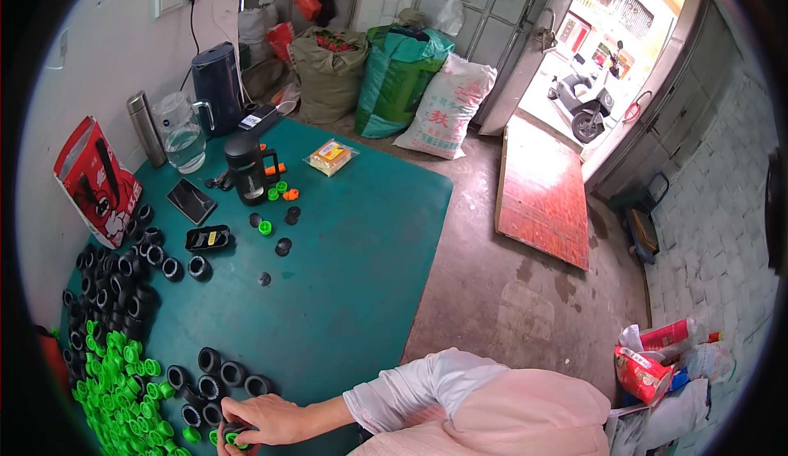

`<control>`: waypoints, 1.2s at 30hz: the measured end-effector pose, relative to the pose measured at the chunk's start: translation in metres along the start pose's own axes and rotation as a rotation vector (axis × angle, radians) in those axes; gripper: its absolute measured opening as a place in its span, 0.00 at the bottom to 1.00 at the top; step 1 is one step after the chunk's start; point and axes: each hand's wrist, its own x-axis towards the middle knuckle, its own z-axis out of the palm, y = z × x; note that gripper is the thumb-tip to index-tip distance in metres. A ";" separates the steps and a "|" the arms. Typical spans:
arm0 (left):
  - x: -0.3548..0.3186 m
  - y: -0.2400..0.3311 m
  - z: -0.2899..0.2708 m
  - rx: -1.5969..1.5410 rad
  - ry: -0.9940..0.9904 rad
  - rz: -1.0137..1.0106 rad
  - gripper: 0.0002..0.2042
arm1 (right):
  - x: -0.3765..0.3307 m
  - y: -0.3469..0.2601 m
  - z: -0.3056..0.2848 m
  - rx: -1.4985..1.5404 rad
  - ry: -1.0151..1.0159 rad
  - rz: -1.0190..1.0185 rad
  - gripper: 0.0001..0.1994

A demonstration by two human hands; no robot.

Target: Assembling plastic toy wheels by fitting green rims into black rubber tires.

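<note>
My right hand [267,419] is closed at the table's lower edge, thumb and fingers around a small black toy tyre with a green wheel hub [236,438] in it. The fingers partly cover this piece. My left hand is not in view. Next to my right hand lie several loose black tyres [234,373], ribbed on the outside. A large heap of bright green wheel hubs [123,386] spreads to the left. Behind it is a pile of more black tyres [123,288].
A dark green table [353,234] bears a black mug [245,169], glass jug [185,140], steel flask [146,128], dark kettle [215,91], phone [192,201], red bag [98,181] and packaged food [332,157]. Stuffed sacks [406,78] stand behind. A reddish board [543,193] lies by the doorway.
</note>
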 end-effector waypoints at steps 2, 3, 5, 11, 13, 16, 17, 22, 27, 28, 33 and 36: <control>0.004 -0.007 -0.005 0.134 -0.035 0.042 0.20 | 0.001 0.007 0.000 -0.050 -0.040 -0.009 0.17; 0.004 -0.007 -0.001 0.153 -0.001 0.050 0.20 | 0.004 0.013 0.002 -0.074 -0.031 -0.031 0.17; 0.004 -0.008 0.006 0.194 0.065 0.067 0.20 | 0.005 0.016 0.009 -0.058 0.010 -0.061 0.17; -0.001 -0.011 -0.003 0.065 -0.013 0.001 0.28 | 0.004 0.016 0.014 -0.064 -0.031 -0.094 0.16; -0.002 -0.013 -0.003 0.111 -0.019 -0.013 0.29 | 0.004 0.016 0.013 -0.082 -0.053 -0.081 0.16; 0.001 -0.020 -0.003 0.187 -0.002 -0.025 0.27 | 0.000 0.020 0.013 -0.141 -0.041 -0.088 0.15; 0.001 -0.022 0.001 0.181 0.009 -0.042 0.27 | -0.002 0.020 0.010 -0.115 -0.030 -0.054 0.15; 0.008 -0.019 0.004 0.082 -0.030 -0.061 0.22 | -0.005 0.011 0.004 -0.106 0.006 -0.018 0.15; 0.011 -0.028 -0.008 0.110 0.062 -0.052 0.22 | 0.013 0.021 0.007 0.332 -0.158 0.155 0.11; 0.011 -0.025 -0.011 0.017 0.022 -0.054 0.24 | 0.015 0.016 0.010 0.311 -0.099 0.183 0.11; 0.003 -0.018 -0.018 -0.234 0.053 -0.100 0.20 | 0.008 0.009 0.006 0.391 -0.226 0.284 0.11; -0.002 -0.018 -0.021 -0.336 0.084 -0.124 0.19 | 0.009 0.010 0.005 0.296 -0.181 0.208 0.10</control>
